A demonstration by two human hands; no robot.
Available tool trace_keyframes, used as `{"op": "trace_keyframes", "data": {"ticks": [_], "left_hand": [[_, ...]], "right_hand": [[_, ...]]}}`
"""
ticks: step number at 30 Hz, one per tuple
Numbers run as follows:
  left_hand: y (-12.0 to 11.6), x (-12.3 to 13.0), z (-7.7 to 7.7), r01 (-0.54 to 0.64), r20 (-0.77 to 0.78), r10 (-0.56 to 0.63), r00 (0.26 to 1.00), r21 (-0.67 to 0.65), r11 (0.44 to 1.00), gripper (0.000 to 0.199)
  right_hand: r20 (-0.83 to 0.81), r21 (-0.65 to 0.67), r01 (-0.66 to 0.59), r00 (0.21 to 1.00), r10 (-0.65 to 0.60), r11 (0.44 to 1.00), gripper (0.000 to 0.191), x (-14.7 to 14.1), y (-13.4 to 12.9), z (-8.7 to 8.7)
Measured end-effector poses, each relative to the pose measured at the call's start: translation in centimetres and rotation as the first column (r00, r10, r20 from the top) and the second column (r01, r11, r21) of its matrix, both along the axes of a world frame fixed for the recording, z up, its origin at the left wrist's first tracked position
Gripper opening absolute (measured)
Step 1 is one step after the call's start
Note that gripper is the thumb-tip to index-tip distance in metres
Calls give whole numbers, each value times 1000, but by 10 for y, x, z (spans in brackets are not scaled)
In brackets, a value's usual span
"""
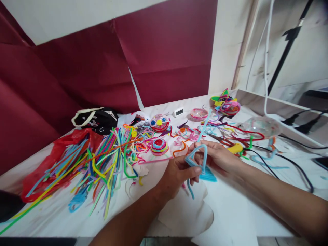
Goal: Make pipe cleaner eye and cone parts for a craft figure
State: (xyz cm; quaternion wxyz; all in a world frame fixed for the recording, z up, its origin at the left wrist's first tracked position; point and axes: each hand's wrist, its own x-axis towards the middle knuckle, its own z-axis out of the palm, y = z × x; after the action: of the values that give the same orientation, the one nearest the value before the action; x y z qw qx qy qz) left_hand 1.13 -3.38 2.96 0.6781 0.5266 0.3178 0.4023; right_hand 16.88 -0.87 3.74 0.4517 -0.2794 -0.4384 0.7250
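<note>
A light-blue pipe cleaner (205,155) is bent into an angular loop, with one straight end rising up and away and another end hanging down. My left hand (178,172) pinches its lower left part between thumb and fingers. My right hand (217,156) is closed on its far side, fingers partly hidden behind the loop. A flat blue piece of side-by-side pipe cleaners (208,175) shows just below my hands; whether it is joined to the loop I cannot tell. Beneath lies white paper (188,212) with a curved cut edge.
Loose coloured pipe cleaners (110,164) spread at left beside a red plastic bag (64,140). A coiled striped disc (159,147), a decorated clear ball (159,123) and a small digital clock (178,112) stand behind. At right are a yellow-handled glue gun (235,148), black cables (298,167) and a clear dome (262,126).
</note>
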Motion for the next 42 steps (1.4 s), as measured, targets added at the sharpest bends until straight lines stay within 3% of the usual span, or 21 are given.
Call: {"op": "trace_keyframes", "data": {"ticks": [3,6,11,15,17,22,29,33,42], "left_hand": [[1,0,-1,8,5,-8,1000,1,1000,13],[3,-1,0,-54,21,54,998,14,998,14],[8,-5,4,-198,57,196,979,19,980,20],[9,-4,8,-285,108,283,953,-5,959,18],[9,-4,8,-292,110,294,949,-33,956,18],[13,-6,4,-276,104,279,955,-41,960,22],[17,-11,2,-263,116,263,958,-16,965,23],[18,-10,2,-281,134,285,949,-44,959,23],[19,-8,-5,-273,94,279,956,-75,959,32]], "right_hand": [[6,42,53,999,-53,998,19,5,0,5],[20,138,192,980,-197,972,16,16,4,13],[-67,271,461,885,-461,845,12,41,13,30],[-162,323,581,812,-561,747,11,55,18,39],[-177,342,582,811,-558,738,11,57,18,41],[-31,359,487,859,-512,796,9,50,15,45],[34,518,470,824,-566,715,16,38,29,63],[46,542,455,824,-565,707,19,31,38,70],[32,533,418,859,-511,736,18,27,53,59]]}}
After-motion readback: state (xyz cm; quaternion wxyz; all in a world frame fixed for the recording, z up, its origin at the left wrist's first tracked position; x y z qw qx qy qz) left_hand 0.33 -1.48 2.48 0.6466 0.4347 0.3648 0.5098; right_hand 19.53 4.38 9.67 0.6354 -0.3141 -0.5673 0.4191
